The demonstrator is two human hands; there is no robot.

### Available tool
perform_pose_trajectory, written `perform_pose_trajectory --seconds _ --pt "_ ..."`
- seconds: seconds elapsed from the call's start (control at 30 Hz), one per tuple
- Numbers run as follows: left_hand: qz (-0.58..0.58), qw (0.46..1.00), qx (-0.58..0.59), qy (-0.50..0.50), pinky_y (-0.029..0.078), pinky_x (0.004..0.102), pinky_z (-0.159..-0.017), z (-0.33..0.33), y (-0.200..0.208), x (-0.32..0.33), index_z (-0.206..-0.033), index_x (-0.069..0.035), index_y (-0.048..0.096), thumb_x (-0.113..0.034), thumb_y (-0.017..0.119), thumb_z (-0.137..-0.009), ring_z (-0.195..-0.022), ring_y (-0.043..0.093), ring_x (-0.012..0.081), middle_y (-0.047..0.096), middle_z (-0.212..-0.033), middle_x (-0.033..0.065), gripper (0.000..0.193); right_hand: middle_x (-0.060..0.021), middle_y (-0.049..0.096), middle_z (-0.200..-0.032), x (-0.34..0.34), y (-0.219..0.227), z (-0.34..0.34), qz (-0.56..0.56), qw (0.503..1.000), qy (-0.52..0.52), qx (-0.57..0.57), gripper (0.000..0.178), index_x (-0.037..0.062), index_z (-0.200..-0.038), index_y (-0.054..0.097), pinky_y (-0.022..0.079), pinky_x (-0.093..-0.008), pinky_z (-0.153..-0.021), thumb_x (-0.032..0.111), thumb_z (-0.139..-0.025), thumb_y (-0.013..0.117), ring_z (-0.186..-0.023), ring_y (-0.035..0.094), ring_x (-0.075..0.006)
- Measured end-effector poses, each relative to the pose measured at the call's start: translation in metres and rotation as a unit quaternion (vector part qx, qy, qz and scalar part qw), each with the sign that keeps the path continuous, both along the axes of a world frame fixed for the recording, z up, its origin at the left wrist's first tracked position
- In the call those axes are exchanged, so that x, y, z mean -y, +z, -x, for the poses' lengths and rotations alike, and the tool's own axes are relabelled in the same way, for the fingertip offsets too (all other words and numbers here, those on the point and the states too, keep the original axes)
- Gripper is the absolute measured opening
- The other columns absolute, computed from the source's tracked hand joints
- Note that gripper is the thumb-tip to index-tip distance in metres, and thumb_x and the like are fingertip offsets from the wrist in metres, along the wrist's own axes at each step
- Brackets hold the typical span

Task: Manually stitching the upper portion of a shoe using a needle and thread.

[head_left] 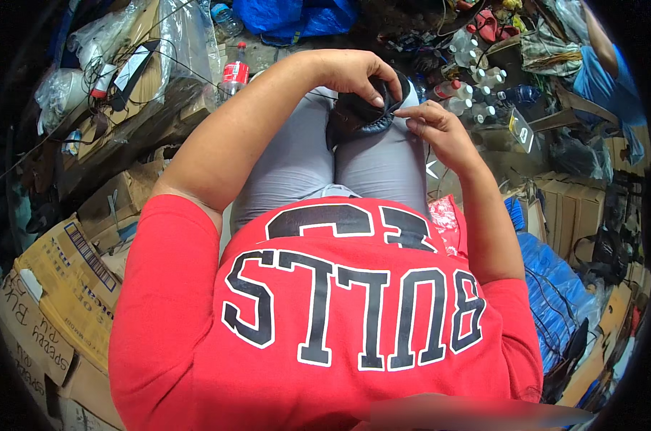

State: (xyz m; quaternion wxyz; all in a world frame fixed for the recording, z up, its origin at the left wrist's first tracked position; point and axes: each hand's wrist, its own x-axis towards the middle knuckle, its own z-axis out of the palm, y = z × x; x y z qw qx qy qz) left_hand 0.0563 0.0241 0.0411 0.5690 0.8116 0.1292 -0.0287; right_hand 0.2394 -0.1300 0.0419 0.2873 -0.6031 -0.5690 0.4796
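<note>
A black shoe (356, 108) rests between my thighs, over the grey trousers (286, 154). Its rounded, padded edge faces toward me, and part of it is hidden by my fingers. My left hand (361, 72) reaches over from above, closed on the shoe's edge with thumb and fingers. Close to that edge on the right, my right hand (442, 135) has thumb and forefinger pinched together. Whatever is between those fingertips is too small to make out.
A red-labelled drink bottle (236, 70) stands beyond my left forearm. Several capped bottles (476, 90) crowd the far right. Cardboard (59, 287) is piled at left, with a blue plastic bundle (545, 294) at right. A blue bag (293, 20) lies ahead. Another person's arm (603, 39) shows far right.
</note>
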Motion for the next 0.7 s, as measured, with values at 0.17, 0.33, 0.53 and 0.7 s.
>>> perform_pose_trajectory --seconds 0.17,0.33,0.53,0.7 --pt "-0.022 1.000 0.001 0.002 0.044 0.0273 -0.083 -0.004 -0.002 0.000 -0.103 -0.005 0.065 -0.005 0.066 -0.075 -0.087 0.058 0.0119 0.065 -0.092 0.0025 0.028 0.0001 0.053 -0.089 -0.005 -0.015 -0.010 0.027 0.994 0.003 -0.109 0.022 0.0081 -0.104 0.068 0.039 -0.0218 -0.078 0.006 -0.084 0.060 -0.089 0.049 -0.0084" --pt "-0.052 0.998 -0.030 0.024 0.044 0.0285 -0.084 -0.005 0.006 0.006 -0.102 -0.005 0.065 -0.005 0.068 -0.074 -0.089 0.059 0.0151 0.065 -0.094 0.0057 0.029 0.0011 0.055 -0.084 -0.003 -0.023 0.005 -0.013 0.993 -0.064 -0.099 0.018 0.0059 -0.097 0.069 0.040 -0.0212 -0.073 0.005 -0.079 0.067 -0.080 0.050 -0.0070" --pt "-0.236 0.947 0.104 0.189 0.042 0.0314 -0.088 0.020 -0.005 0.018 -0.098 -0.005 0.059 0.000 0.064 -0.071 -0.105 0.050 0.0256 0.053 -0.105 0.0120 0.028 -0.0013 0.052 -0.073 0.001 -0.008 0.020 -0.183 0.979 -0.031 0.082 0.017 0.0092 -0.091 0.069 0.040 -0.0243 -0.059 0.004 -0.075 0.069 -0.064 0.048 -0.0099" --pt "-0.179 0.938 0.075 0.287 0.042 0.0334 -0.081 0.061 0.004 0.060 -0.092 -0.008 0.066 0.003 0.057 -0.075 -0.087 0.056 0.0255 0.056 -0.089 0.0099 0.022 -0.0059 0.053 -0.073 0.018 -0.004 0.030 -0.225 0.957 -0.045 0.180 0.024 0.0121 -0.096 0.069 0.042 -0.0300 -0.060 0.002 -0.074 0.065 -0.064 0.054 -0.0205"
